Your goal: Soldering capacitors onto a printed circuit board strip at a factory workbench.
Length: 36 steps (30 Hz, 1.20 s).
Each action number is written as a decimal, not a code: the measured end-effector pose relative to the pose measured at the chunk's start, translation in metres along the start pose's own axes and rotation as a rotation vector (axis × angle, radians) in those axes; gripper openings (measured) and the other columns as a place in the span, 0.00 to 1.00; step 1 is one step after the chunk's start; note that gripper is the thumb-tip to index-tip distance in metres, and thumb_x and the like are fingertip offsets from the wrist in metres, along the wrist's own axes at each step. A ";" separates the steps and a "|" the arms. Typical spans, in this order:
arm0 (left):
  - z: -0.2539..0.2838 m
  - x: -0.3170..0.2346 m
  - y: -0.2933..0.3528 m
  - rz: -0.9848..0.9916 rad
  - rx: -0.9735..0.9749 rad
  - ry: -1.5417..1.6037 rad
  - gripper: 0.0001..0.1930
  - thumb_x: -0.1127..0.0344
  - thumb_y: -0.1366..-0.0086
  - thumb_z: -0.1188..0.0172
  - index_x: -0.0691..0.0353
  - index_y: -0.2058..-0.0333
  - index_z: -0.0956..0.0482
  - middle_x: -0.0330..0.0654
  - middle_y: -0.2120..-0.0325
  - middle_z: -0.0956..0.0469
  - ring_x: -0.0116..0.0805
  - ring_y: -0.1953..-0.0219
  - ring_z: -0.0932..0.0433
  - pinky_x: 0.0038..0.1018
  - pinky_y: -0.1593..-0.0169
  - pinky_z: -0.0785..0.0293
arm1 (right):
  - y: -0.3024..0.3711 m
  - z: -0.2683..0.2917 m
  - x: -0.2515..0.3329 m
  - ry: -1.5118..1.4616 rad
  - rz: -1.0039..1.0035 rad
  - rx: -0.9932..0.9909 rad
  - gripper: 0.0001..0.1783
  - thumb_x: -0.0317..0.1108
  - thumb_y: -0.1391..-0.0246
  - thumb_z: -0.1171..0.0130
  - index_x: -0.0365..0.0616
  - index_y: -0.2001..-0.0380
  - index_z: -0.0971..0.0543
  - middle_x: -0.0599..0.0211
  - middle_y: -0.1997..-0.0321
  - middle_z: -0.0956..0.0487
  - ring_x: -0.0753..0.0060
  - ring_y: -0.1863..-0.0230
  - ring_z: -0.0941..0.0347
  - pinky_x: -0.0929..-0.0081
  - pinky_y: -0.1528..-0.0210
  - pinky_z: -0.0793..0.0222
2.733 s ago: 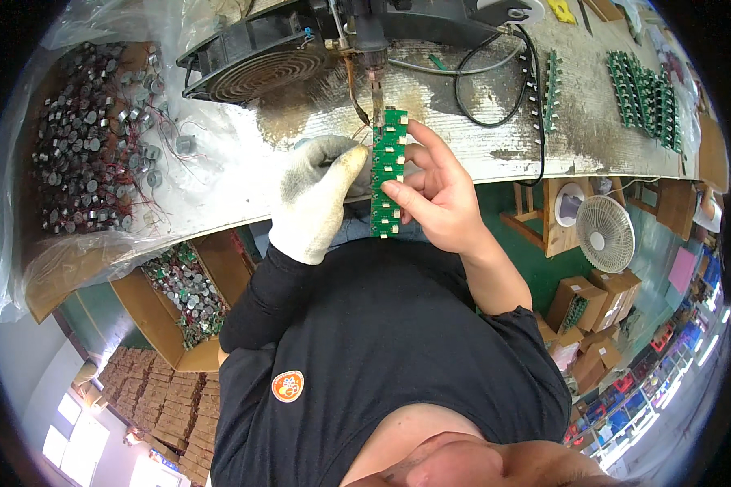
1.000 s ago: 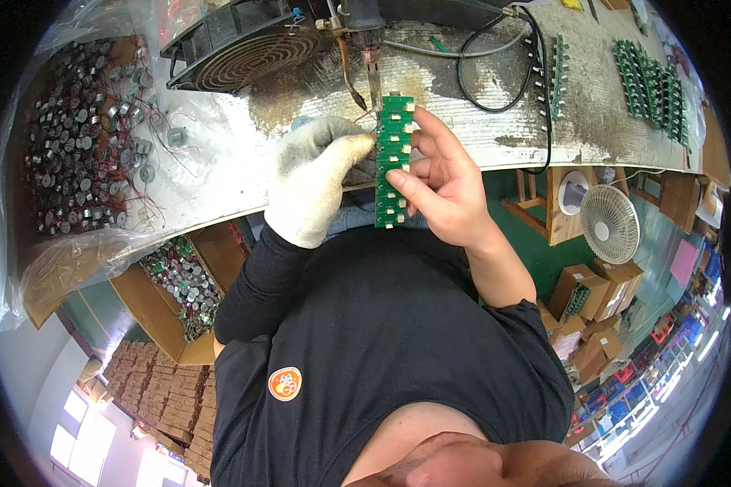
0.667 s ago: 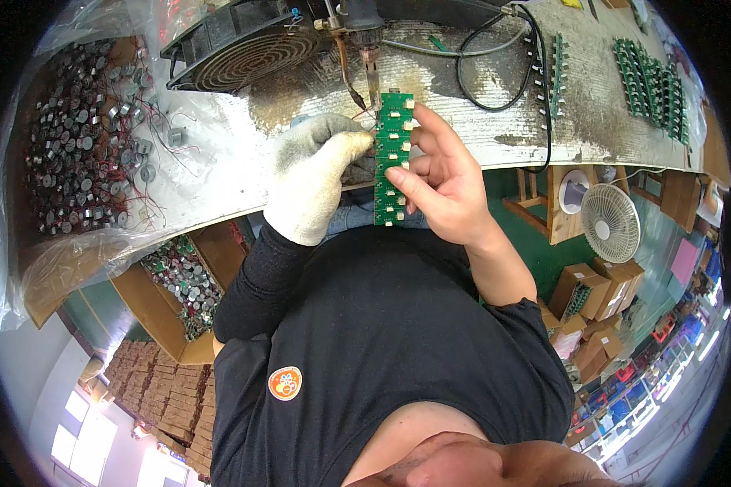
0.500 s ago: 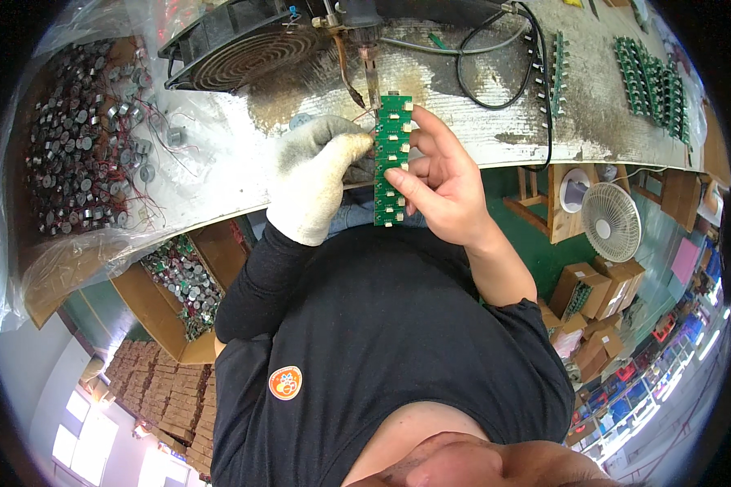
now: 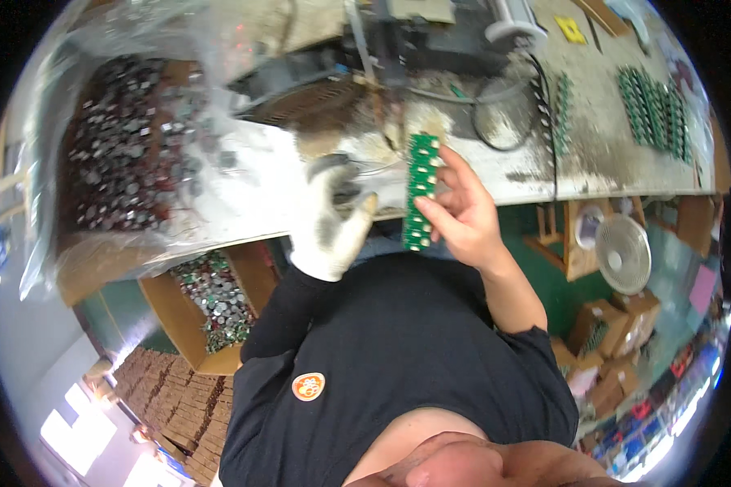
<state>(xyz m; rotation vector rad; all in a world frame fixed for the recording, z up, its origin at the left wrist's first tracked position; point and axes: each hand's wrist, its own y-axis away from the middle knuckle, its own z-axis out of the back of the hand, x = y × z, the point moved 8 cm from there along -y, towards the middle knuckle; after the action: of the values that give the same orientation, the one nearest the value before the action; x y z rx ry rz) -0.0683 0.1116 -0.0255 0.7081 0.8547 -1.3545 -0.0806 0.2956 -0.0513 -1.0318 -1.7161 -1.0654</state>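
Observation:
My right hand (image 5: 467, 215), bare, grips a long green circuit board strip (image 5: 419, 195) upright between thumb and fingers. Small white connectors line the strip. To its left, my left hand (image 5: 333, 215) wears a whitish glove with grey fingertips; thumb and fingers are spread, apart from the board. A thin wire seems to run between glove and strip, but blur hides where it ends. Just beyond both hands, the soldering iron (image 5: 376, 101) points down toward the worktable (image 5: 260, 162).
A box of small round metal motors with wires (image 5: 130, 154) stands at the left, under plastic film. A black fan unit (image 5: 300, 97), a looped black cable (image 5: 551, 122) and a solder spool (image 5: 516, 28) lie beyond my hands. Several board strips (image 5: 654, 114) rest far right.
My left hand has let go near the board's edge, its fingers opening and drawing apart from it. My right hand still holds the board. The whole view has shifted slightly.

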 end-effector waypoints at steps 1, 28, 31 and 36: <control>0.001 -0.003 0.001 -0.098 -0.017 -0.032 0.23 0.69 0.47 0.33 0.68 0.53 0.29 0.51 0.58 0.26 0.46 0.54 0.25 0.35 0.50 0.28 | -0.001 0.004 -0.001 0.032 -0.020 -0.038 0.39 0.22 0.47 0.42 0.40 0.35 0.48 0.54 0.51 0.29 0.81 0.76 0.28 0.84 0.81 0.34; 0.130 0.059 -0.060 -0.376 0.186 -0.882 0.04 0.70 0.47 0.44 0.57 0.71 0.22 0.45 0.70 0.27 0.45 0.68 0.21 0.36 0.66 0.23 | -0.009 0.010 0.004 0.288 0.036 -0.156 0.37 0.21 0.46 0.44 0.35 0.36 0.47 0.56 0.53 0.27 0.80 0.72 0.29 0.84 0.84 0.31; 0.130 0.058 -0.056 -0.375 0.144 -0.789 0.05 0.69 0.47 0.42 0.57 0.70 0.22 0.45 0.69 0.26 0.44 0.68 0.21 0.36 0.66 0.24 | -0.008 0.016 0.002 0.269 0.026 -0.159 0.37 0.21 0.46 0.44 0.35 0.36 0.47 0.56 0.53 0.27 0.80 0.70 0.29 0.84 0.84 0.31; 0.128 0.039 -0.032 -0.327 -0.032 -0.532 0.08 0.66 0.49 0.36 0.55 0.69 0.20 0.43 0.70 0.26 0.44 0.69 0.23 0.35 0.67 0.27 | -0.009 0.015 0.000 0.236 0.029 -0.108 0.35 0.21 0.46 0.46 0.35 0.36 0.47 0.53 0.53 0.26 0.80 0.75 0.29 0.85 0.84 0.33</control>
<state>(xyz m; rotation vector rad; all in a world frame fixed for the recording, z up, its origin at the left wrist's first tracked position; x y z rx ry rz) -0.0855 -0.0205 0.0105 0.1602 0.5719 -1.7115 -0.0928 0.3070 -0.0578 -0.9531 -1.4642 -1.2208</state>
